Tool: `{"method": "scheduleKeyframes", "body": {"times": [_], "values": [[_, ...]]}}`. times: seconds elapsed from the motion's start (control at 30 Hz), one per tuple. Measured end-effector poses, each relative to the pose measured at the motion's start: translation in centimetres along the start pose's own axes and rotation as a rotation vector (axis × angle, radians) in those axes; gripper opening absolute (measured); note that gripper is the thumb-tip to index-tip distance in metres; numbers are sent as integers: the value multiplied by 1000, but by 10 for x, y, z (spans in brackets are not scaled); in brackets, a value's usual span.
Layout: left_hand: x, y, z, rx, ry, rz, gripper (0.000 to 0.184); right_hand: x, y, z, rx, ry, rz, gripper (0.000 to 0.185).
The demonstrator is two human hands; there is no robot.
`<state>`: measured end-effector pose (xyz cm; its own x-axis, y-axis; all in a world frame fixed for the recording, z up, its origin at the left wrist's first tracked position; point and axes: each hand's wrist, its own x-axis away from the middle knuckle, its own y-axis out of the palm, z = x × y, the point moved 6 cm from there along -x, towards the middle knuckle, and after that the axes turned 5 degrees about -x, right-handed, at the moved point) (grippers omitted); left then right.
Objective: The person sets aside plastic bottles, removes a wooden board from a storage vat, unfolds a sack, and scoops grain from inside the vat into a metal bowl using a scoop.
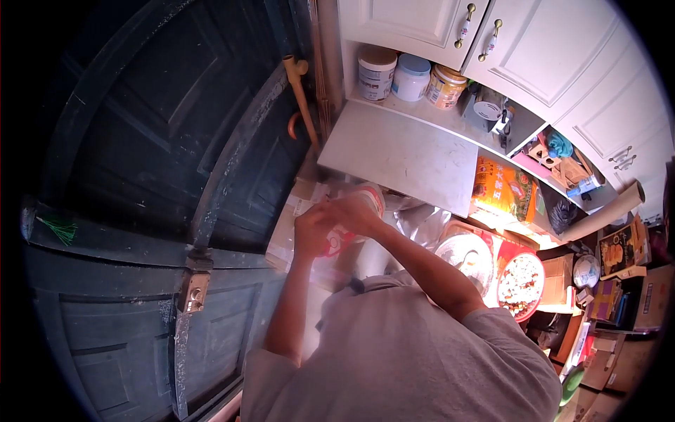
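My left hand (314, 226) and my right hand (351, 213) are close together in front of my body, both blurred by motion. Around them is a white and red plastic bag (337, 241), partly hidden by the hands and forearms. Beside my right hand shows the round rim of a white and red container (373, 197). The fingers are too smeared to tell what each one grips. Under the left hand's side stands a cardboard box (282, 235).
A dark door (133, 126) with a lock (195, 292) fills the left. Ahead are a grey panel (401, 151), a shelf with tubs (376, 70) and white cabinets (555, 49). At the right are an orange bag (503, 188), a red bowl (521, 281) and a cardboard tube (605, 211).
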<state>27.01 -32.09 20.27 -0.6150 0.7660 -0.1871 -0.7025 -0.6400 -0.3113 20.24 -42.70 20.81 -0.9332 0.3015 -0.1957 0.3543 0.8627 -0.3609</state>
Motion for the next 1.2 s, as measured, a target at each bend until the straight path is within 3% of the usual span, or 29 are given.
{"method": "scheduleKeyframes", "body": {"times": [0.17, 0.27, 0.37, 0.43, 0.63, 0.7, 0.77, 0.97, 1.13, 1.2], "values": [[-5, -1, -16, 49, -107, 15, 17, 0, -5, -11, -50, 206, -102, 26], [-8, 1, -23, 127, -128, -7, 15, 3, -3, 4, -300, 138, -144, 30], [-10, 0, -17, 104, -126, -17, 15, 9, -6, 13, -496, 230, -166, 32], [-10, 2, -16, 96, -181, -16, 15, 13, -11, 12, -405, 276, -137, 32], [-10, 0, -13, 133, -238, 31, 16, 14, -8, 40, -309, 30, -67, 29], [-12, 0, -12, 157, -218, 18, 17, 17, -5, 50, -413, 134, -55, 27], [-12, 1, -10, 153, -184, 7, 19, 20, -4, 38, -648, 367, -35, 24], [-13, -6, 6, -25, -9, -3, 21, 17, -13, 2, -421, 170, -111, 19], [-12, -10, 26, -177, 103, -96, 21, 8, -8, 20, 49, 56, -207, 16], [-10, -13, 33, -292, 249, -101, 20, 5, -6, 21, 192, -23, -186, 14]]}}
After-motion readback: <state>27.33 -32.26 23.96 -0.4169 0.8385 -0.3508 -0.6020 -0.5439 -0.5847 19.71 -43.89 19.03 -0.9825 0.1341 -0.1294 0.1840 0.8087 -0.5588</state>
